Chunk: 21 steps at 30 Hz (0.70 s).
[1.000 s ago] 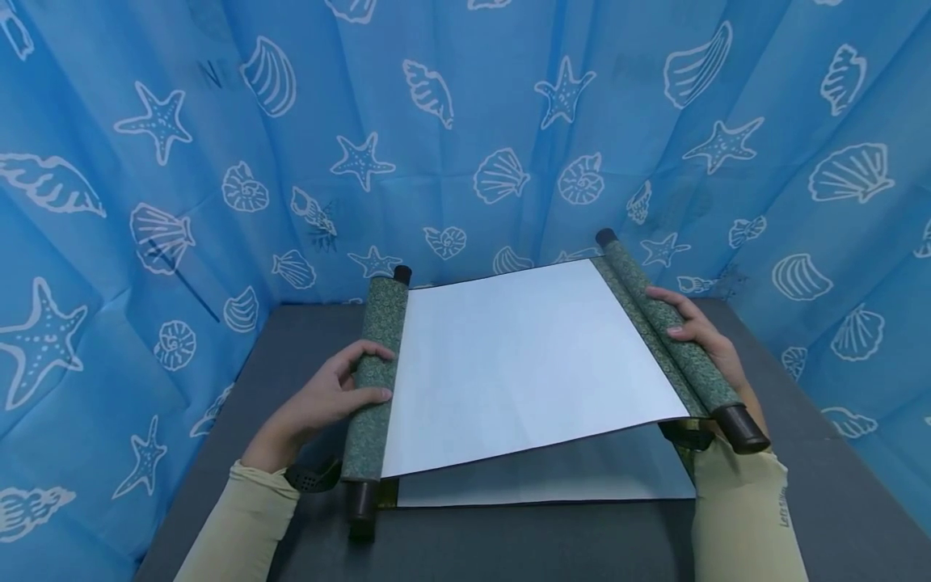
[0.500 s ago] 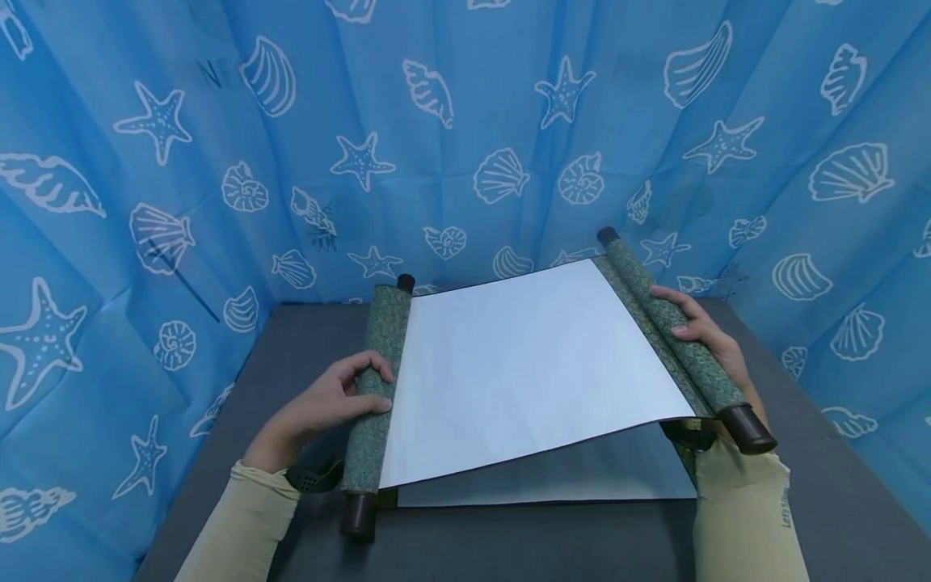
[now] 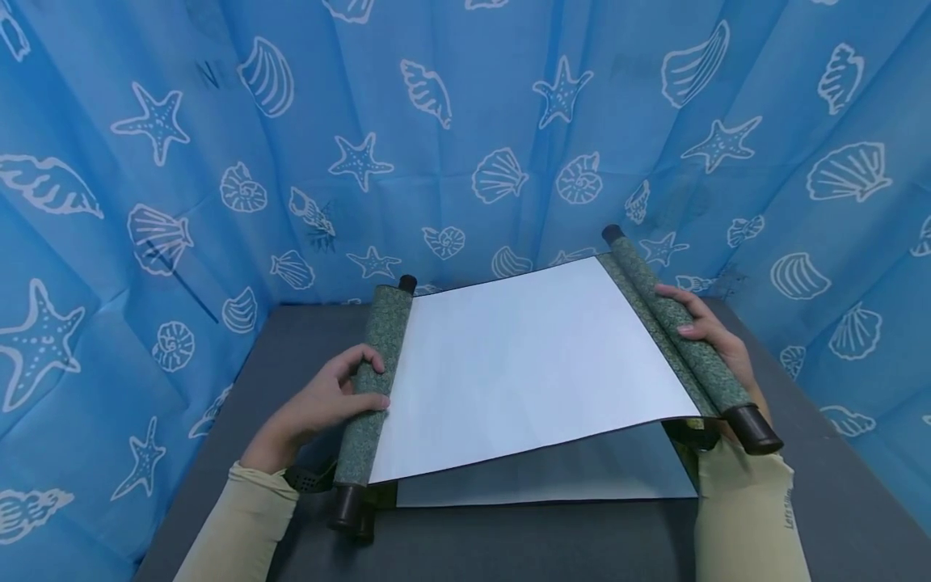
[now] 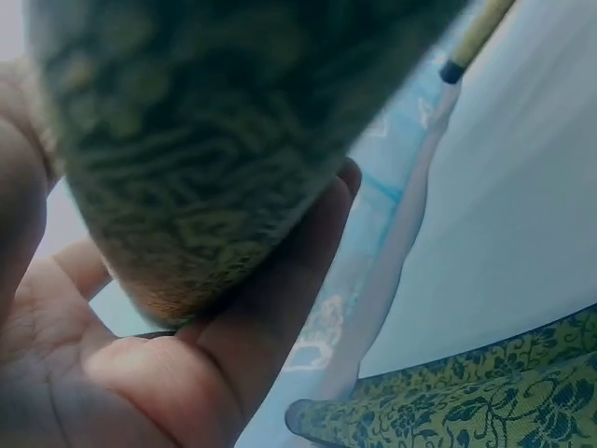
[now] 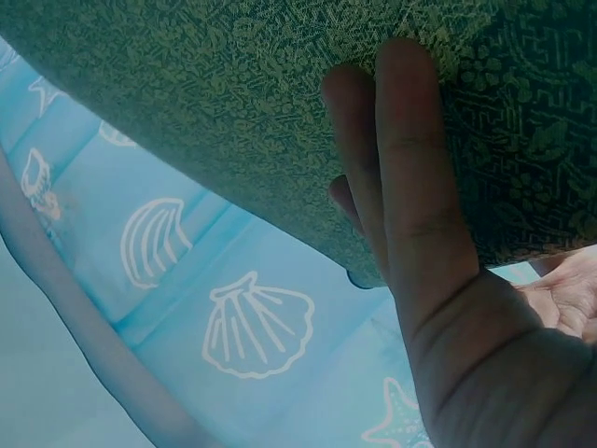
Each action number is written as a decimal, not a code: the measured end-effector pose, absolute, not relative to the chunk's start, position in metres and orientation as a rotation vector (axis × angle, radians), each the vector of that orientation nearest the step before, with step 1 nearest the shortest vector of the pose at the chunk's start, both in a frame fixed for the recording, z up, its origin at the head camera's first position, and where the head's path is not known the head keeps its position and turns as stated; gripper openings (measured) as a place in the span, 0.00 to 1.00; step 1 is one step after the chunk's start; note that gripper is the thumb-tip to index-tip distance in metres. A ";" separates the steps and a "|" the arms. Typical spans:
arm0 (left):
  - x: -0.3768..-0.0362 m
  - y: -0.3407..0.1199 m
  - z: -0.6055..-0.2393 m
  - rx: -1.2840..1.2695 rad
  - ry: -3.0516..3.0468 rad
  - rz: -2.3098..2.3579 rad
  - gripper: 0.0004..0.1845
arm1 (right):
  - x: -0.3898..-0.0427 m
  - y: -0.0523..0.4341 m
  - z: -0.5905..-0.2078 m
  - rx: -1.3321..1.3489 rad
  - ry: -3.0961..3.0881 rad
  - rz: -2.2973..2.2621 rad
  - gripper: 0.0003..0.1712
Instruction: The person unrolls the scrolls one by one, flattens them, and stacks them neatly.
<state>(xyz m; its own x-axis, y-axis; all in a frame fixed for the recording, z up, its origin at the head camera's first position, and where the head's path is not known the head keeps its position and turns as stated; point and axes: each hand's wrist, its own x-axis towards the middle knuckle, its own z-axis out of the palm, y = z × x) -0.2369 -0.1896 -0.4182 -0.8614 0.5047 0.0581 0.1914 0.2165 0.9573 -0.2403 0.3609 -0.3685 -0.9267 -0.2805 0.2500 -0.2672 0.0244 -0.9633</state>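
While the scroll [image 3: 534, 368] is held above the dark table [image 3: 836, 501], its left roll [image 3: 374, 380] is gripped by the left hand [image 3: 320, 404], fingers curled over the top and thumb pressed on the near side; the left wrist view confirms fingers wrapped under the green patterned fabric [image 4: 205, 140]. The right roll [image 3: 672, 327] is held by the right hand [image 3: 701, 335], fingers laid over the top of it; in the right wrist view the fingers [image 5: 410, 187] lie fairly straight against the brocade, so a light wrapping hold is judged rather than a tight pinch. Between the rolls a white blank sheet is stretched out, right side raised higher than the left. Below the scroll, flat on the table, a second pale sheet [image 3: 582, 477] is seen. Dark knobs stick out of the roll ends nearest the camera [image 3: 756, 428] and farthest from it. Behind the scroll a blue curtain [image 3: 465, 121] with shell and starfish print is hung.

Progress judged: the scroll is largely opened, with a thick roll left on the left side and a thin one on the right; whether opening or closing is under way cannot be told.
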 end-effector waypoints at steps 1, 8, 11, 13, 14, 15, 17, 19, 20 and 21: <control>-0.238 -0.190 -0.418 0.649 2.224 1.699 0.23 | -0.240 0.361 -0.368 -0.604 2.241 -2.107 0.33; -0.237 -0.190 -0.416 0.588 2.179 1.709 0.32 | -0.235 0.362 -0.365 -0.637 2.063 -2.203 0.34; -0.237 -0.189 -0.416 0.556 2.174 1.700 0.32 | -0.233 0.362 -0.365 -0.654 1.951 -2.257 0.34; -0.237 -0.189 -0.415 0.539 2.180 1.698 0.32 | -0.233 0.363 -0.365 -0.653 1.911 -2.274 0.35; -0.238 -0.189 -0.416 0.531 2.189 1.692 0.32 | -0.233 0.363 -0.366 -0.655 1.900 -2.278 0.35; -0.238 -0.189 -0.416 0.528 2.199 1.688 0.32 | -0.233 0.364 -0.366 -0.652 1.883 -2.283 0.35; -0.238 -0.190 -0.416 0.534 2.215 1.689 0.32 | -0.233 0.365 -0.366 -0.654 1.907 -2.273 0.35; -0.239 -0.190 -0.417 0.558 2.223 1.695 0.32 | -0.233 0.366 -0.367 -0.654 1.924 -2.264 0.35; -0.239 -0.190 -0.418 0.574 2.225 1.696 0.33 | -0.233 0.366 -0.368 -0.656 1.912 -2.265 0.35; -0.239 -0.191 -0.418 0.596 2.222 1.703 0.33 | -0.233 0.367 -0.368 -0.654 1.893 -2.269 0.35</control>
